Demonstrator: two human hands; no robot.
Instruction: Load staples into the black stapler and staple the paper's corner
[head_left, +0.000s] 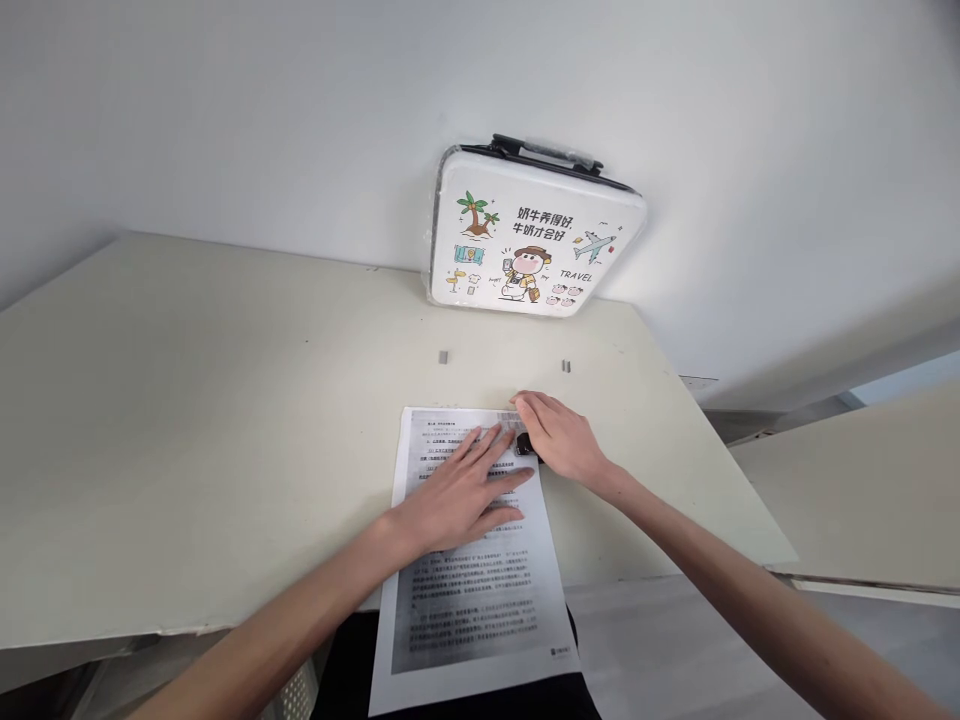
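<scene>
A printed sheet of paper [465,620] lies on the table, its lower part hanging over the front edge above my lap. My left hand [457,495] rests flat on its upper half with the fingers spread. At the top right edge of the paper, my right hand [559,435] is closed over a small black stapler [523,443]. Only the stapler's front end shows; the palm and fingers cover the rest. The fingertips of my left hand are close beside it.
Behind the paper, two small grey staple strips [443,357] lie apart on the pale table [225,420]. A white cartoon-printed case [480,270] with a black handle leans against the wall at the back. To the right stands another pale surface [885,480].
</scene>
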